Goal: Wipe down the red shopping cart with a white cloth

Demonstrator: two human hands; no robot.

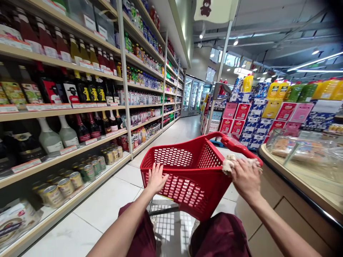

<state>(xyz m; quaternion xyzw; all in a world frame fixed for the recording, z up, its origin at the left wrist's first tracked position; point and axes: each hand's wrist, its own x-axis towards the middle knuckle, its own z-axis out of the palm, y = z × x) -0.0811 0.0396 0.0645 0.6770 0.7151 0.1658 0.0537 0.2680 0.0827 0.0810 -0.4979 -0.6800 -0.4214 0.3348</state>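
Note:
A red plastic shopping cart point(187, 192) with perforated walls stands in front of my knees, turned sideways to me. My left hand point(157, 178) lies against its near wall close to the left end. Its fingers are spread, with the tips at the upper rim. On the right, my right hand point(245, 176) presses a crumpled whitish cloth point(228, 165) to the cart's handle end, just under the red handle bar point(238, 145). The fingers bend over the cloth and hide part of it. Inside, the visible part of the basket shows only its perforated walls.
Shelves point(60, 110) of bottles and cans run along the left. A counter point(302, 185) with a clear cover is close on my right. Stacked drink cartons point(252, 119) stand behind the cart. Glass-door fridges point(191, 94) are at the aisle's far end, beyond the tiled floor point(107, 194).

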